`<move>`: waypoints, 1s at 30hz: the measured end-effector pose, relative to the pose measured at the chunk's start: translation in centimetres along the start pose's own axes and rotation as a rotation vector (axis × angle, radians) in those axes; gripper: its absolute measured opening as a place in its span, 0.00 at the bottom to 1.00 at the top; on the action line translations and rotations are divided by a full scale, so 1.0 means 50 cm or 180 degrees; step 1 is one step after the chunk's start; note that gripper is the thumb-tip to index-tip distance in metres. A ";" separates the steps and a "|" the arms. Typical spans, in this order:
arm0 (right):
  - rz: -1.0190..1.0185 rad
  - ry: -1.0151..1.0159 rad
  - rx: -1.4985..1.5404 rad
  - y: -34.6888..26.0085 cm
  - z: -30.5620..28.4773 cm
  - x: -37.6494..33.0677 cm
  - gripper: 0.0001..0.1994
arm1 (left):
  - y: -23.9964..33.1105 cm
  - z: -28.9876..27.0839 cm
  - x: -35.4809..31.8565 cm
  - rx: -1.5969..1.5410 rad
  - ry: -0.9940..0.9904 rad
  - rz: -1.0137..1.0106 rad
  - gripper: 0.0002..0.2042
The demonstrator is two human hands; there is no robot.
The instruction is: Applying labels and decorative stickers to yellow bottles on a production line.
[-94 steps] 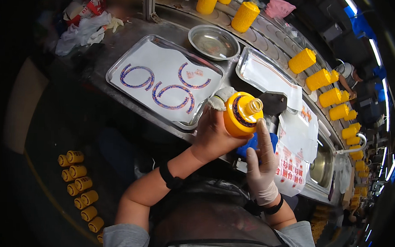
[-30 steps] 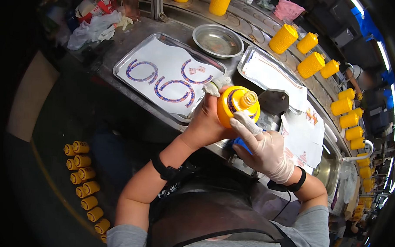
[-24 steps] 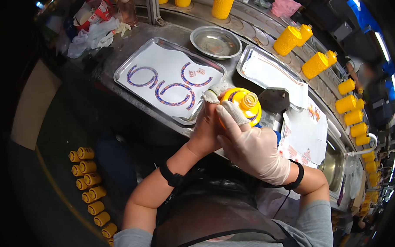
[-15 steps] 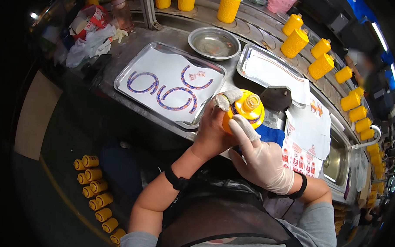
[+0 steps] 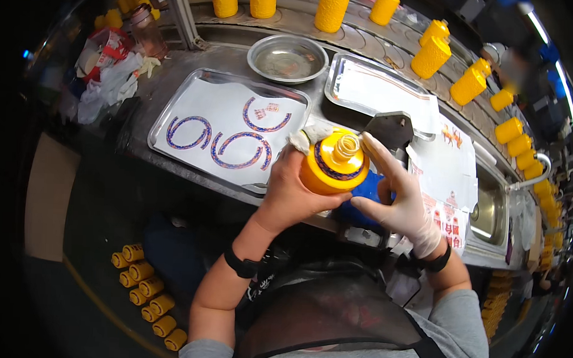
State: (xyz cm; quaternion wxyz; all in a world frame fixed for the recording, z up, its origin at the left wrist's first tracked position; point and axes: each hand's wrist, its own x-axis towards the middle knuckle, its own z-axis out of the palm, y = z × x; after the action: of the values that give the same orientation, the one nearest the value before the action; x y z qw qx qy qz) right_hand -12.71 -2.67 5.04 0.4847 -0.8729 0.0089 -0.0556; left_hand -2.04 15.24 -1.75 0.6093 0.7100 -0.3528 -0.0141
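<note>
My left hand [image 5: 287, 190] grips a yellow bottle [image 5: 329, 184] by its side, its fingers in pale fingertip covers. The bottle is tilted so its open clear neck [image 5: 347, 147] faces up. A dark blue-and-red patterned strip [image 5: 333, 173] curves round its shoulder. Beside the bottle, my right hand [image 5: 407, 205], in a thin white glove, is open with thumb and fingers spread. Its fingertips are close to the neck and lower side; whether they touch, I cannot tell. A metal tray [image 5: 159, 125] beyond my left hand holds white paper with curved patterned strips and small red-printed pieces.
A round metal bowl [image 5: 256, 63] and a second tray [image 5: 332, 86] with white sheets stand farther back. Yellow bottles [image 5: 332, 11] line a conveyor [image 5: 292, 20]. A dark block [image 5: 389, 131] stands near my right hand. Printed sheets and a sink [image 5: 487, 211] lie at right.
My right hand has come off the bottle's front and spread open to its right. In my left hand, the bottle now shows more of the strip. The view has shifted slightly.
</note>
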 end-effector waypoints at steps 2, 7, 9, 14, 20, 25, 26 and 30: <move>-0.0060 -0.0387 -0.0074 0.004 -0.027 0.030 0.43 | -0.012 -0.022 0.018 -0.0422 -0.0363 -0.0136 0.45; -0.0235 -0.0992 -0.0007 0.013 -0.058 0.103 0.49 | -0.039 -0.037 0.050 -0.1583 -0.1011 -0.0606 0.47; -0.0524 -0.0950 0.0211 0.043 -0.054 0.115 0.49 | -0.052 -0.033 0.047 -0.1740 -0.1102 -0.0745 0.49; -0.0168 -0.0811 0.0230 0.042 -0.057 0.085 0.47 | -0.043 -0.020 0.016 -0.1381 -0.0538 -0.0127 0.43; -0.1271 0.0509 0.0375 0.103 0.004 0.045 0.38 | -0.016 -0.001 -0.018 -0.0536 0.0219 0.0297 0.33; -0.1264 0.0918 -0.0013 0.082 0.049 -0.010 0.35 | -0.002 0.032 -0.069 -0.0301 0.0635 0.0430 0.27; -0.1177 0.1006 -0.0161 0.078 0.054 -0.019 0.34 | -0.002 0.039 -0.077 -0.0245 0.0759 0.0470 0.26; -0.1495 0.1292 -0.0824 0.082 0.072 -0.037 0.34 | 0.000 0.052 -0.088 0.0184 0.0940 0.0789 0.23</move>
State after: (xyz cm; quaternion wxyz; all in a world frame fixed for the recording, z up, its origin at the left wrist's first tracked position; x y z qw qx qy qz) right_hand -13.98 -1.66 -0.50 0.3321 -0.8765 -0.0892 -0.3370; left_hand -6.55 15.30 -4.22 0.6309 0.6726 -0.3447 0.1755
